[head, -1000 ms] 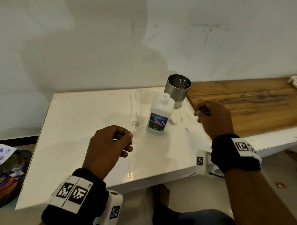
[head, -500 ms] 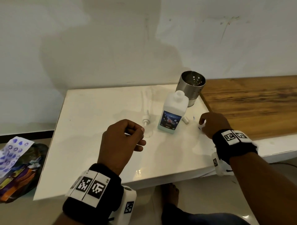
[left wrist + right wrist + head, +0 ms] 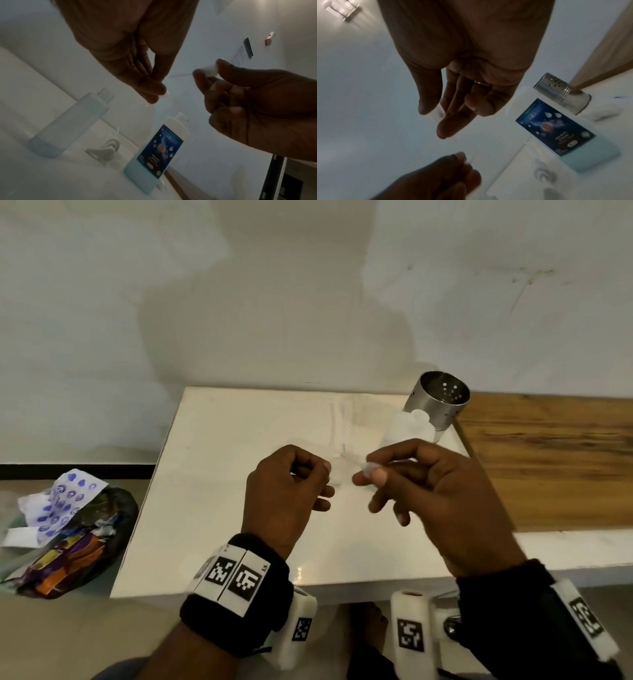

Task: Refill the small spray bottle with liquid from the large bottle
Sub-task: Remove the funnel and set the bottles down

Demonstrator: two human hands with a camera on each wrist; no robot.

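Observation:
The small clear spray bottle [image 3: 68,128] stands uncapped on the white table [image 3: 212,508]. Its white spray head [image 3: 106,148] lies beside it. The large bottle [image 3: 159,146], with a blue label and pale blue liquid, stands to the right, partly hidden behind my right hand in the head view. My right hand [image 3: 370,474] pinches a small white cap [image 3: 209,70] between thumb and forefinger, above the table. My left hand [image 3: 325,474] is close beside it, its thumb and forefinger pinched on a thin clear piece I can barely make out.
A perforated steel cup [image 3: 442,402] stands just behind the large bottle, at the seam with a wooden counter [image 3: 548,457] on the right. The wall runs along the table's back edge. A bag of wrappers [image 3: 68,535] lies on the floor at the left.
My right hand dropped to the table beside the large bottle, then rose and moved left with the small cap, stopping close to my left hand. The left hand barely moved.

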